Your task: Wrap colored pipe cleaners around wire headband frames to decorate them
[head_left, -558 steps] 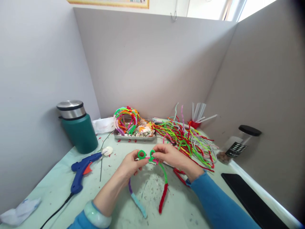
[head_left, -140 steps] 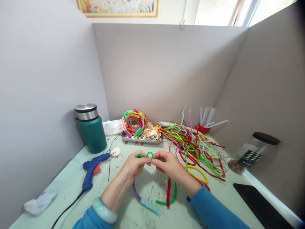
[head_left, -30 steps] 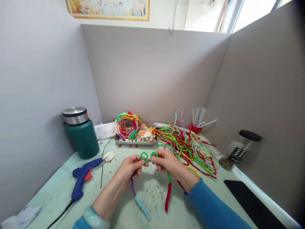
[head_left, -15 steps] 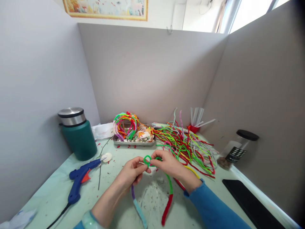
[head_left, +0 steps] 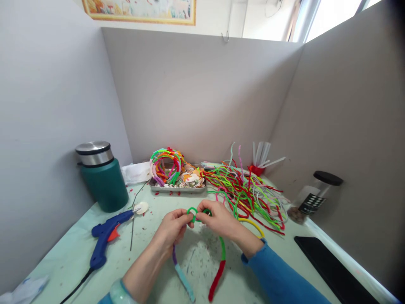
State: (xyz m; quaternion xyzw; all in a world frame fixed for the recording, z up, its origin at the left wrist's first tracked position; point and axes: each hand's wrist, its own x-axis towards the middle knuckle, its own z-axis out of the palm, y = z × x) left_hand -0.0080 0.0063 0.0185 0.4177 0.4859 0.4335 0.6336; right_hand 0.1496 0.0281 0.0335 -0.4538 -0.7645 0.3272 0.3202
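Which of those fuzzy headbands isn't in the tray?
The headband with red and purple ends, held by the left hand and right hand; the other headbands sit in the tray.

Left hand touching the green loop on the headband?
Touching. Head view: left hand fingertips pinch the green loop, no gap; right hand grips it from the other side.

Craft workstation: partitioned table, glue gun, pipe cleaners.

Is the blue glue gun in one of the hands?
No, the glue gun lies on the table, apart from the left hand and right hand holding the headband.
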